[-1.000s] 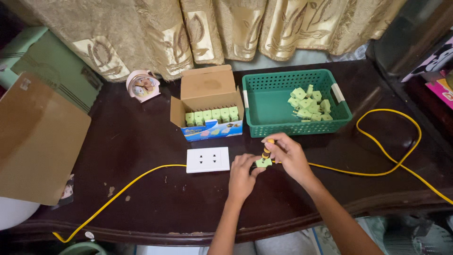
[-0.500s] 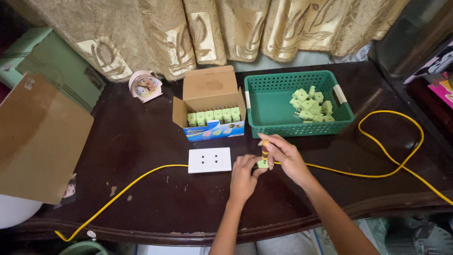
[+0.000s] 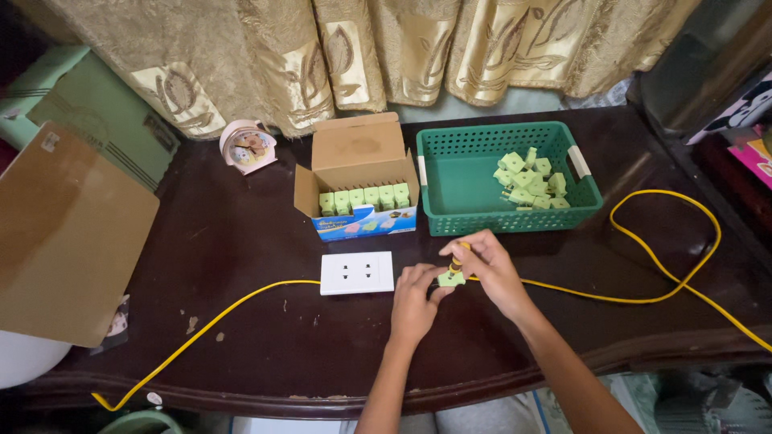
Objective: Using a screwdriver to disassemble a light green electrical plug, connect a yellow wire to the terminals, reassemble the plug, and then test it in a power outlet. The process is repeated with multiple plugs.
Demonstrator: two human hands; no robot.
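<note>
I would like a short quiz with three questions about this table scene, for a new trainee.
1. True or false: the green basket holds loose green adapters.
2. Which thing lies just left of the left hand? A) pink clock B) white socket plate C) cardboard sheet
3. Fill in: the right hand holds a small tool over a green ____.

Key: 1 true. 2 B, the white socket plate. 3 adapter.

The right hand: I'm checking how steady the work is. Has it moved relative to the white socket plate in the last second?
Yes, slightly. The right hand dropped from above the white socket plate to level with it.
</note>
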